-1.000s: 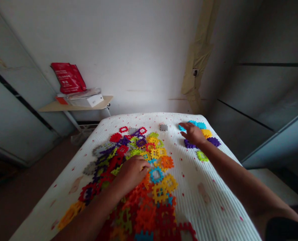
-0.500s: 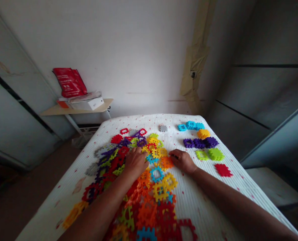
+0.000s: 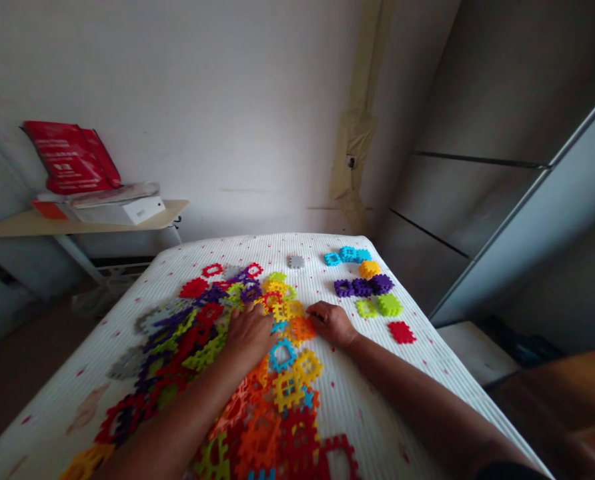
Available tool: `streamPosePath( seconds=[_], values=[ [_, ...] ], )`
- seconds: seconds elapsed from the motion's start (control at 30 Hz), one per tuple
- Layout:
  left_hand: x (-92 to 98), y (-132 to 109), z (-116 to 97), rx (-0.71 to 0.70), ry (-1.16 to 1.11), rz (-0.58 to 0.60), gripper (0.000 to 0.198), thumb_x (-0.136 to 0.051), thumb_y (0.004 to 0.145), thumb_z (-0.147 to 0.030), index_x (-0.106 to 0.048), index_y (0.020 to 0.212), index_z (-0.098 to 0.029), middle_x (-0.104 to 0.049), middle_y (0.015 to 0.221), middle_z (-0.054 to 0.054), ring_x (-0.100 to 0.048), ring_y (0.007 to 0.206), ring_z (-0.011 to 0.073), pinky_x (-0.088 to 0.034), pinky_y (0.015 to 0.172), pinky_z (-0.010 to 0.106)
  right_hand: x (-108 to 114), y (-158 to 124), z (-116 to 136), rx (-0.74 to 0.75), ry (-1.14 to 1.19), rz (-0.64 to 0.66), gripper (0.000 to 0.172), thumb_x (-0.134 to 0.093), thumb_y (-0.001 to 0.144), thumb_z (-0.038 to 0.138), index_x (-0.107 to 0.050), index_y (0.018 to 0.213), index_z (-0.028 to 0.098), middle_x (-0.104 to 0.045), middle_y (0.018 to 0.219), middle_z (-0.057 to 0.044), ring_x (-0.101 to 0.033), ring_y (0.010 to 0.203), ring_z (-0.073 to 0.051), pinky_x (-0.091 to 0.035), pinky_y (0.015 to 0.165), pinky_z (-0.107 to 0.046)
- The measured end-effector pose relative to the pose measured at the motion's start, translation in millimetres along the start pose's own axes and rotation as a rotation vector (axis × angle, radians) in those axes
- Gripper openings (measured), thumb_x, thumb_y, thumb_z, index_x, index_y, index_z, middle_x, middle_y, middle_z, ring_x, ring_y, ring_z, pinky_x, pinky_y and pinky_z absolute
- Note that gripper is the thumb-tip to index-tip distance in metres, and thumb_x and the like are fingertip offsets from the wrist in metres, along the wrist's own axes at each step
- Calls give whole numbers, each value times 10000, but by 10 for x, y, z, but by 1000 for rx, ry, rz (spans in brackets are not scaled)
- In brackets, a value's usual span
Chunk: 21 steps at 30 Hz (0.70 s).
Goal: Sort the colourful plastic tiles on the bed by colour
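A heap of coloured plastic interlocking tiles (image 3: 217,347) covers the left and middle of a white ribbed mattress (image 3: 367,400). My left hand (image 3: 250,333) rests on the heap with its fingers curled over tiles near a yellow one (image 3: 281,311). My right hand (image 3: 331,322) lies just right of the heap, its fingertips touching an orange tile (image 3: 301,329). At the far right, separate small groups lie sorted by colour: blue tiles (image 3: 350,255), an orange-yellow tile (image 3: 369,269), purple tiles (image 3: 362,287), green tiles (image 3: 380,306), a red tile (image 3: 401,331). A grey tile (image 3: 295,261) lies alone.
A wooden shelf (image 3: 77,223) at the left holds a white box (image 3: 122,211) and a red bag (image 3: 70,155). A white wall stands behind the mattress, grey cabinet panels (image 3: 502,167) to the right. The floor (image 3: 7,360) drops off on the left.
My right hand has come back from the sorted groups at the far right to the heap's edge. A red tile now lies by the green ones. The view has swung rightward.
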<state>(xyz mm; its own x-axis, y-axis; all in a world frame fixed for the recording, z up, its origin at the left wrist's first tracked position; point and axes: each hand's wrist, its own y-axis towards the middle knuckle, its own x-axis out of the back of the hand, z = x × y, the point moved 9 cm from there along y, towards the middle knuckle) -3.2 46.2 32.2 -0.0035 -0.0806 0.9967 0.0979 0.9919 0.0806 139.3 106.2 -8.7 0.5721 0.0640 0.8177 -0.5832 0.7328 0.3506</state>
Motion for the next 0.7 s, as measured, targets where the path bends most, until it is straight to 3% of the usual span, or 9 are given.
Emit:
streamPosePath(
  seconds=[0.2, 0.47, 0.7],
  values=[
    [-56, 103, 103, 84, 22, 13, 260, -550, 740, -339, -652, 932, -197, -584, 1074, 129, -446, 1117, 301, -320, 916, 452, -2, -1, 8, 5, -14, 9, 217, -504, 789, 139, -638, 946, 207, -680, 931, -45, -637, 834, -155, -485, 756, -249],
    [-78, 68, 187, 78, -18, 48, 267, -521, 713, -161, -648, 933, -243, -579, 1035, 90, -482, 1052, 262, -369, 853, 399, -4, -5, 6, 5, -13, 7, 214, -484, 801, 144, -642, 935, 200, -678, 916, -49, -635, 827, -158, -481, 749, -247],
    [-135, 97, 226, 98, -65, 47, 243, -541, 645, -148, -644, 852, -223, -577, 972, 82, -531, 951, 256, -417, 745, 367, -10, -9, -4, 21, 5, 9, 217, -474, 808, 160, -639, 946, 189, -677, 927, -56, -632, 831, -163, -479, 748, -255]
  ],
)
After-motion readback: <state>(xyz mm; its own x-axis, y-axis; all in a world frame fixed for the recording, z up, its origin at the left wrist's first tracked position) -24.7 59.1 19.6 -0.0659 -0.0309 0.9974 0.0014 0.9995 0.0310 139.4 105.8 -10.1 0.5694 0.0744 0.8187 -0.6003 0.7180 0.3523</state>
